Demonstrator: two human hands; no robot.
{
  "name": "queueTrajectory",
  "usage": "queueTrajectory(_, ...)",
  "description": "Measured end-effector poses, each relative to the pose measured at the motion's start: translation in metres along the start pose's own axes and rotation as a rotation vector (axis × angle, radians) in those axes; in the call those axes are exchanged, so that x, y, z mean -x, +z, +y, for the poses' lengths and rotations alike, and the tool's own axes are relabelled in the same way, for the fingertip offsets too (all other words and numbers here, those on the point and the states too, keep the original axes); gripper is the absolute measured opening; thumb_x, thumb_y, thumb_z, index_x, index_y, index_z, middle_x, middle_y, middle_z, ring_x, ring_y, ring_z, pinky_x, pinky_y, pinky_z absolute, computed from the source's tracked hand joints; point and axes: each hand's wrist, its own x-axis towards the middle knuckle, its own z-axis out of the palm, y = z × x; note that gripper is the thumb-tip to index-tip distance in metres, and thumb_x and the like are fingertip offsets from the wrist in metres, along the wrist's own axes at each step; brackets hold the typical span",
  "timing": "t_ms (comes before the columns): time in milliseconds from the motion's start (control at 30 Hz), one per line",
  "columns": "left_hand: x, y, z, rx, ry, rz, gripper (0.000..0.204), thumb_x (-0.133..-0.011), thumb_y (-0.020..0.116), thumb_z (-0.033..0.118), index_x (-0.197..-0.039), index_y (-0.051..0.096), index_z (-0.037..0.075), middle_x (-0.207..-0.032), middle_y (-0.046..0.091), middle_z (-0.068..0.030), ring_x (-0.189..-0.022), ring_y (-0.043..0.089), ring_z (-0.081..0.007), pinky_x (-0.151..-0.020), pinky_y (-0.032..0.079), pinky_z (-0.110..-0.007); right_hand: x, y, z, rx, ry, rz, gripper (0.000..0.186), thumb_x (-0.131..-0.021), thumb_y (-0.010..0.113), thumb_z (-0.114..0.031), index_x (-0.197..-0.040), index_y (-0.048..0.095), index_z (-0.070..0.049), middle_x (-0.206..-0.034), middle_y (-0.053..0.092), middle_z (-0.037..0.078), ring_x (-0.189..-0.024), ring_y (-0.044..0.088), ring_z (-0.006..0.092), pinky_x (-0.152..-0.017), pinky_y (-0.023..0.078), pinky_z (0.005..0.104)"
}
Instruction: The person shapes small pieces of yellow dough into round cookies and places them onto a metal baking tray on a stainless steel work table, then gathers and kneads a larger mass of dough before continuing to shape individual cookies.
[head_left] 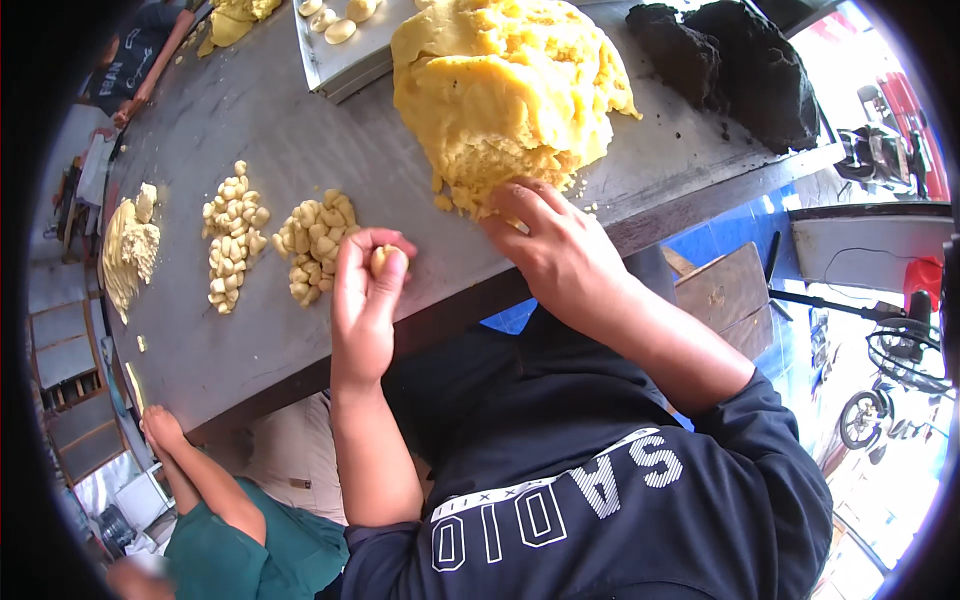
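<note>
A large mound of crumbly yellow dough [500, 85] sits on the metal worktop in front of me. My right hand [545, 235] is at its near lower edge, with fingers curled into the loose dough; their tips are partly hidden. To the left, my left hand [368, 290] is raised over the table edge, thumb and curled fingers closed around a small pale dough ball [381, 260]. Just beyond that hand lies a heap of small pale dough pieces [318, 240]. A second heap of such pieces [233, 235] lies farther left.
A metal tray [345, 75] with round pale pieces stands at the back. Black dough [735, 70] rests at the far right. A pale dough mass [132, 250] lies at the left end, near a co-worker in a green shirt [250, 540]. Another person [135, 60] stands across the table.
</note>
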Motion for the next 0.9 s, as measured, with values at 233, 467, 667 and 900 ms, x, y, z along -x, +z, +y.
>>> queueTrajectory(233,0.006,-0.012,-0.002,-0.731,0.422,-0.09,0.03,-0.097,0.084,-0.003,-0.125,0.076,0.002,-0.139,0.076,-0.0186,-0.116,0.077,-0.0371,-0.096,0.063,-0.044,-0.03,0.0,0.008,0.055,-0.042,-0.061,0.031,-0.086,0.073,-0.007,-0.117,0.08,-0.009,-0.123,0.071,0.009,-0.115,0.068,0.0323,-0.099,0.061,0.0434)
queueTrajectory(467,-0.003,-0.02,-0.02,-0.528,0.372,0.009,0.039,-0.1,0.082,-0.002,-0.138,0.075,0.003,-0.117,0.085,-0.0144,-0.112,0.08,-0.0291,-0.094,0.063,-0.039,-0.017,-0.02,0.013,-0.054,-0.06,-0.111,0.03,-0.083,0.075,-0.001,-0.111,0.081,-0.011,-0.12,0.073,0.005,-0.113,0.069,0.0313,-0.098,0.061,0.0426)
queueTrajectory(667,-0.007,-0.024,-0.012,-0.791,0.534,-0.103,0.047,-0.104,0.078,-0.002,-0.151,0.071,0.003,-0.124,0.086,-0.0119,-0.11,0.079,-0.0234,-0.095,0.063,-0.038,-0.03,-0.01,0.007,0.042,-0.09,-0.071,0.034,-0.088,0.072,-0.007,-0.121,0.08,-0.008,-0.125,0.075,0.006,-0.116,0.07,0.027,-0.101,0.062,0.0412)
queueTrajectory(900,0.005,-0.051,-0.022,-0.377,0.118,-0.126,0.046,-0.107,0.077,0.002,-0.153,0.071,0.001,-0.12,0.086,-0.0105,-0.108,0.074,-0.0134,-0.102,0.059,-0.032,-0.052,0.006,0.021,-0.001,-0.295,-0.126,0.004,-0.087,0.075,-0.012,-0.089,0.078,-0.009,-0.099,0.071,0.007,-0.108,0.073,0.0269,-0.085,0.066,0.0391)
